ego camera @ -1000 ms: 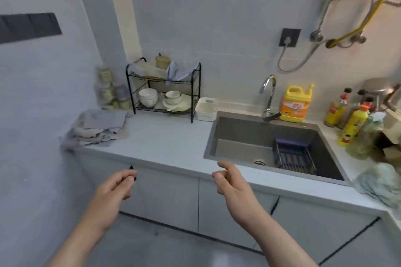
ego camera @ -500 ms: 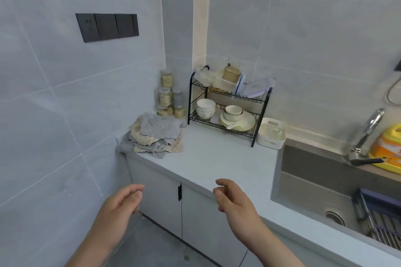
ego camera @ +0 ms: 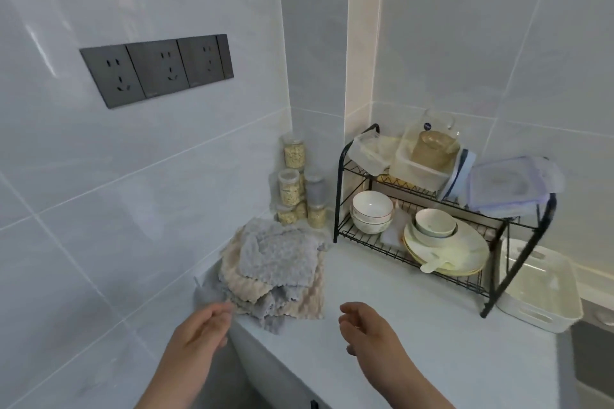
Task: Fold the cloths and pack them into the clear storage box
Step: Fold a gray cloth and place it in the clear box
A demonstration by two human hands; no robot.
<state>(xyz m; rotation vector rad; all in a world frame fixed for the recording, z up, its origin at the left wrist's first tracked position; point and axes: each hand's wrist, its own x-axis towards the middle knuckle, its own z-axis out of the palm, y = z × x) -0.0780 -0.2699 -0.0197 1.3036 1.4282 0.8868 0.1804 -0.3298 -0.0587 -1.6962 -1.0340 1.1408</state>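
I see the cloths heaped at the countertop's left end, soft, light and floppy; my left hand and right hand hover loosely curled, empty, so I'd pinch the top one's corners.

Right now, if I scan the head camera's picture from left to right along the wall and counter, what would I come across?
wall sockets → pile of cloths → black dish rack → white basket
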